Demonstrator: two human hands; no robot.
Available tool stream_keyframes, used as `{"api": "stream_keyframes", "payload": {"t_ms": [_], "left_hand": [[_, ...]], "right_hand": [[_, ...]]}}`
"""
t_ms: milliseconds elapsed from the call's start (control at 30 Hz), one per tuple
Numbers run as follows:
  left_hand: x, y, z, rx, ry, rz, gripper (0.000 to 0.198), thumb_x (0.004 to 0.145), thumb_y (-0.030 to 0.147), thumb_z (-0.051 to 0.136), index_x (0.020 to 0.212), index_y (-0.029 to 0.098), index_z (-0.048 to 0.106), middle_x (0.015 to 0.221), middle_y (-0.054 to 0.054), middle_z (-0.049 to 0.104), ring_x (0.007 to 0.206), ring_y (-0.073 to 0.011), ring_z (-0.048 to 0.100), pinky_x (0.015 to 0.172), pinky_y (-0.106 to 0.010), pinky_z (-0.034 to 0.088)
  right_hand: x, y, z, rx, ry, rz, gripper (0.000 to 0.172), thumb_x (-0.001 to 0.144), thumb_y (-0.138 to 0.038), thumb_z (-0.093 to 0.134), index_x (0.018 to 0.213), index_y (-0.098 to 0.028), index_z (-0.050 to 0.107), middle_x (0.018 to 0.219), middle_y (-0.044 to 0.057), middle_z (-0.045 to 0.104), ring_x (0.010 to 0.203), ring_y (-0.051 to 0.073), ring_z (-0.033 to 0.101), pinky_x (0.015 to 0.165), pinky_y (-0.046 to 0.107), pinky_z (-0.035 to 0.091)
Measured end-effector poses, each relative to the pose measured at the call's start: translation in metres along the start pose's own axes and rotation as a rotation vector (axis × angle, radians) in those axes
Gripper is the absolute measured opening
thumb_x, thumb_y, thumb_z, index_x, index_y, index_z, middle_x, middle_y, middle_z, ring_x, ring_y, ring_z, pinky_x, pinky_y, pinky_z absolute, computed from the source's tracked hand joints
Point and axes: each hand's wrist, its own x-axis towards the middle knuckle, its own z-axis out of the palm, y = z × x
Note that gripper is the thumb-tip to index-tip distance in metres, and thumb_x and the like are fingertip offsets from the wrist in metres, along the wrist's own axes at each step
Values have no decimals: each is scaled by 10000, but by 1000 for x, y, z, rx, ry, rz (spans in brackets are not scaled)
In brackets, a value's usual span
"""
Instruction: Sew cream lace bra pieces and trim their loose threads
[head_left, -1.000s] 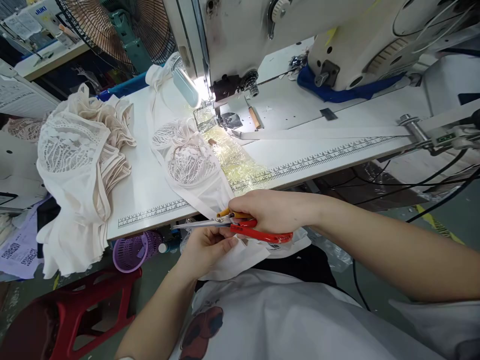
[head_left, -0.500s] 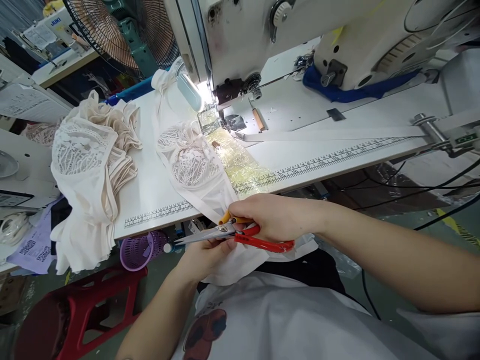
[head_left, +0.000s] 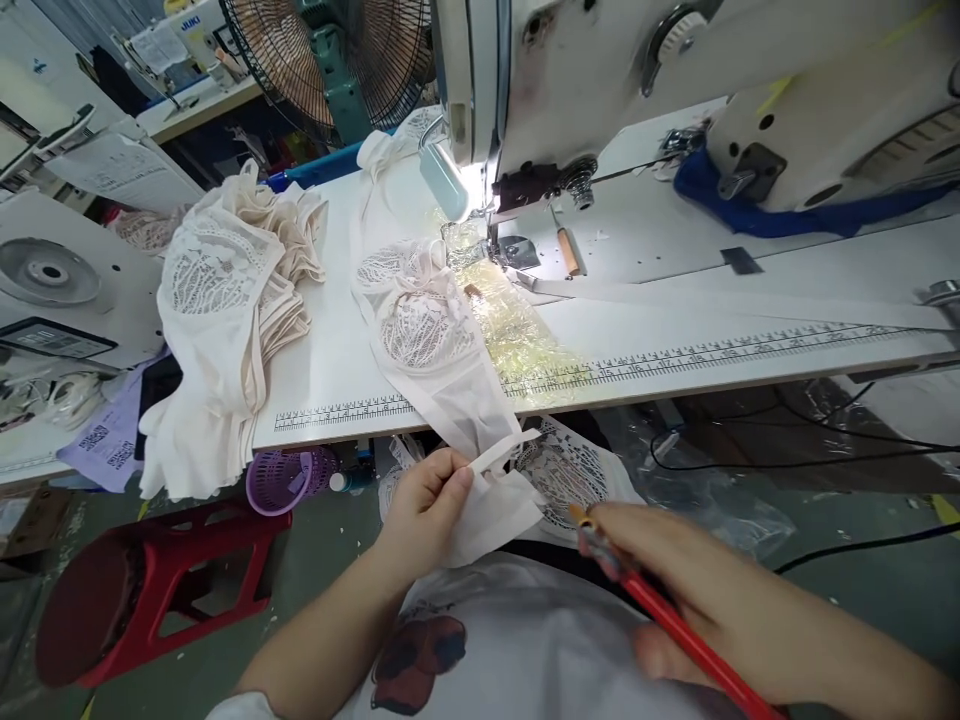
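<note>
My left hand [head_left: 429, 505] pinches the edge of a white lace bra [head_left: 480, 395] just past the table's front edge. A narrow white band of it sticks out rightward from my fingertips, and a loose panel hangs below. The bra's lace cups lie on the table near the sewing machine's needle. My right hand [head_left: 675, 575], partly blurred, is wrapped around red-handled scissors [head_left: 694, 640] at the lower right, apart from the fabric. Their blades are hard to make out. More white lace [head_left: 562, 470] lies over my lap.
A stack of cream lace bras [head_left: 225, 290] hangs over the table's left edge. The sewing machine [head_left: 570, 90] stands behind the work, with a wooden-handled tool [head_left: 568, 250] beside its needle. Below are a purple basket [head_left: 274, 485] and a red stool [head_left: 180, 590]. A fan [head_left: 337, 70] stands behind.
My right hand has drawn the scissors away from the fabric, down and to the right. My left hand still grips the bra, now with the band's end showing. The camera view has shifted left.
</note>
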Motion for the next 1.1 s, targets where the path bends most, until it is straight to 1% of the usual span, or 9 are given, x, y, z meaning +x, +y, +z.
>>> {"api": "stream_keyframes", "payload": {"t_ms": [67,100,233,433,633,733,933,1033,1100], "left_hand": [[-1,0,2,-27,4,-1,350,858,454,450,657,168,460,643,14,400,594,-116,355,562,-239,293],[-1,0,3,-38,8,-2,352,857,459,451,659,168,462,641,14,400,593,-116,356,560,-238,294],[-5,1,7,-26,18,0,353,853,465,456,671,165,487,640,10,412,593,-117,364,555,-238,299],[-7,5,15,17,59,32,332,851,418,456,629,170,460,629,6,420,599,-123,386,562,-242,315],[-6,9,21,31,78,6,317,839,398,452,615,174,447,621,6,422,601,-127,401,561,-245,322],[-5,8,20,32,90,4,322,836,404,455,611,174,445,616,5,421,598,-127,404,546,-240,320],[-5,6,18,74,93,70,295,850,365,451,635,168,495,647,-7,464,627,-135,445,582,-250,349],[-7,5,19,114,59,116,268,858,324,459,664,159,544,673,-19,498,657,-143,475,622,-261,364],[-8,3,22,73,41,126,190,858,301,478,780,157,575,702,-20,514,659,-138,481,619,-255,373]], "right_hand": [[2,5,12,-20,-115,45,377,719,-544,552,681,-231,344,691,10,499,594,173,452,546,290,349],[4,7,16,-26,-143,57,371,736,-529,536,674,-232,321,689,8,493,591,168,446,540,282,335],[16,9,26,-40,-141,98,333,790,-500,474,681,-231,310,700,8,492,599,160,452,539,266,320],[25,-4,24,-50,-121,114,356,794,-535,466,691,-231,311,682,5,504,586,153,454,535,262,323],[28,-14,22,-78,-106,142,370,800,-555,437,681,-233,301,667,12,508,568,153,452,515,264,325],[28,-15,24,-82,-92,163,349,808,-521,440,668,-232,303,647,7,509,555,150,447,505,264,318],[27,-1,32,22,1,172,330,821,-482,423,635,-232,314,620,7,514,550,157,477,502,271,347],[26,3,29,32,157,165,359,779,-491,499,629,-241,289,585,-13,480,533,158,451,490,276,337],[25,2,26,126,284,132,348,724,-465,593,668,-242,333,649,-11,495,577,161,461,510,280,373]]}}
